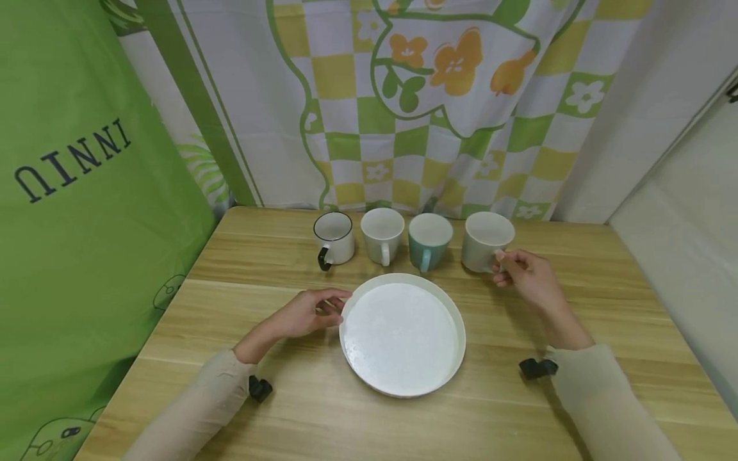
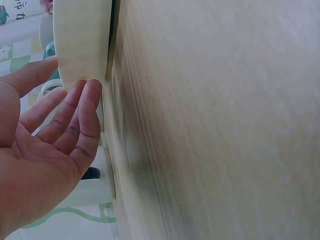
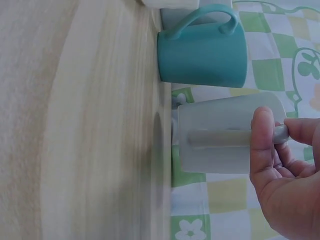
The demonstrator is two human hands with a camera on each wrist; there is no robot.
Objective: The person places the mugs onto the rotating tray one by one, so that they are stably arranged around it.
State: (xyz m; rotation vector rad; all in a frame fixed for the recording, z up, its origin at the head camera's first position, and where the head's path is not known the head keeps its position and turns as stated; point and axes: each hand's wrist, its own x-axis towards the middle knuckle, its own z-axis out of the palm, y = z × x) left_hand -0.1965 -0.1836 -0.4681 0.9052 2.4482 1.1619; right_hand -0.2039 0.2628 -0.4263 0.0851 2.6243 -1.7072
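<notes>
My right hand [image 1: 532, 279] pinches the handle of a light grey mug [image 1: 485, 242] at the right end of a row of mugs. In the right wrist view, thumb and fingers of the right hand [image 3: 285, 170] are on that handle, and a narrow gap shows between the mug's base and the tabletop. Loosely bent, the fingers of my left hand [image 1: 308, 312] are at the left rim of a round white tray [image 1: 403, 339]. Seen from the left wrist, the left hand [image 2: 55, 130] has fingertips against or very near the tray's side wall [image 2: 82, 40].
Left of the grey mug stand a teal mug [image 1: 429, 242], a plain white mug [image 1: 382, 237] and a white mug with black rim and handle [image 1: 334, 238]. They sit behind the tray on a wooden table [image 1: 277, 256]. A patterned curtain [image 1: 403, 128] hangs behind; green cloth [image 1: 104, 256] is at left.
</notes>
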